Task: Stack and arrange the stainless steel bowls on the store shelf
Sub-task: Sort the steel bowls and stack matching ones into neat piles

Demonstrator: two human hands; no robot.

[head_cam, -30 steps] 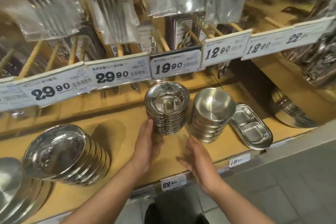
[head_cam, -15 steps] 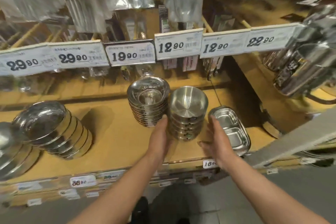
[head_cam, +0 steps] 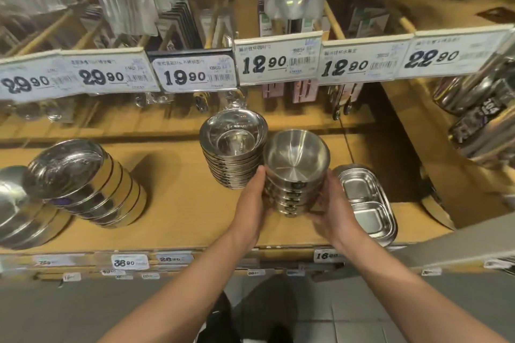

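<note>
We see a tan wooden shelf (head_cam: 178, 211). Directly on it stand a stack of brushed steel bowls (head_cam: 295, 172), touching a stack of shiny rimmed steel bowls (head_cam: 232, 147) on its left. Just right lies a two-compartment steel tray (head_cam: 367, 203). Well apart at far left lean stacks of wide steel plates (head_cam: 80, 181).

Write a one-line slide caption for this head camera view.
Both hands, left hand and right hand, grip a stack of steel bowls on a store shelf.
</note>
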